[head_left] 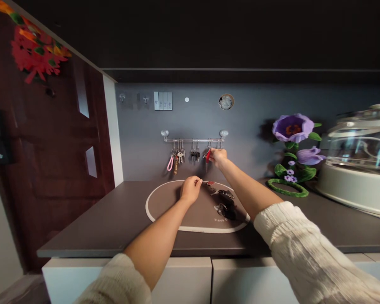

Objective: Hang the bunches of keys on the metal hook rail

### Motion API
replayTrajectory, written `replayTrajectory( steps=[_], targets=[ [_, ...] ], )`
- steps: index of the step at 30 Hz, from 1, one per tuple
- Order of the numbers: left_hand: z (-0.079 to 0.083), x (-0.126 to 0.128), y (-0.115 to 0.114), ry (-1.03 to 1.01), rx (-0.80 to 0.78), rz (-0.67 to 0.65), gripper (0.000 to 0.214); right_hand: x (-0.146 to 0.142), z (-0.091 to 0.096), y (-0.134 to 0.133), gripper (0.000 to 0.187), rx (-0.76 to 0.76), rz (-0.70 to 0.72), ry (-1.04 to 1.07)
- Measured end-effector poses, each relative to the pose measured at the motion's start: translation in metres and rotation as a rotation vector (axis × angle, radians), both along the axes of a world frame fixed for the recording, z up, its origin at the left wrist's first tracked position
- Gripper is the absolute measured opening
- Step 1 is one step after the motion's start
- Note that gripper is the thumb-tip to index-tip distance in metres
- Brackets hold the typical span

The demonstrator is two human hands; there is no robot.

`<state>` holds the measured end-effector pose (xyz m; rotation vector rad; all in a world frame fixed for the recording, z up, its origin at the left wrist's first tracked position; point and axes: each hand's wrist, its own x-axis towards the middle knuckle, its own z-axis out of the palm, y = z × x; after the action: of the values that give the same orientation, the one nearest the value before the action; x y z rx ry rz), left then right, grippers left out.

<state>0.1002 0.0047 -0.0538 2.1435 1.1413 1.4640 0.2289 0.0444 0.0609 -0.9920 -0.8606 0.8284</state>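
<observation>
key bunches already up on the rail, right fingers clamped on a red fob there, left fingers together, more keys down on the mat!

We're seeing keys hanging on the rack behind the mat; loose bunches, probably keys, lying mat-right.

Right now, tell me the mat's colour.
The mat is brown with a whitish rim, head view.
</observation>
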Motion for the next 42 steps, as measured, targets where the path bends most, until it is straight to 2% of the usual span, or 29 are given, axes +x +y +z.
replayTrajectory(
  steps=[15, 22, 27, 34, 42],
  targets=[
    [-0.001, -0.001, 0.002, 0.011, 0.004, -0.007, 0.019, 0.013, -0.019, 0.012, 0.016, 0.043, -0.043, -0.149],
    [-0.002, -0.001, 0.004, 0.026, 0.026, -0.028, 0.018, 0.022, -0.024, 0.003, 0.013, 0.084, 0.058, -0.190],
    [0.002, -0.001, -0.001, 0.040, 0.019, -0.043, 0.017, 0.032, -0.027, -0.014, 0.008, 0.075, 0.031, -0.300],
    [0.006, 0.000, -0.010, 0.086, 0.048, -0.107, 0.014, 0.045, -0.036, -0.055, 0.010, 0.090, 0.134, -0.375],
    [0.010, 0.004, -0.023, 0.191, 0.091, -0.166, 0.016, 0.060, -0.066, -0.100, 0.010, 0.065, 0.199, -0.406]
  ],
)
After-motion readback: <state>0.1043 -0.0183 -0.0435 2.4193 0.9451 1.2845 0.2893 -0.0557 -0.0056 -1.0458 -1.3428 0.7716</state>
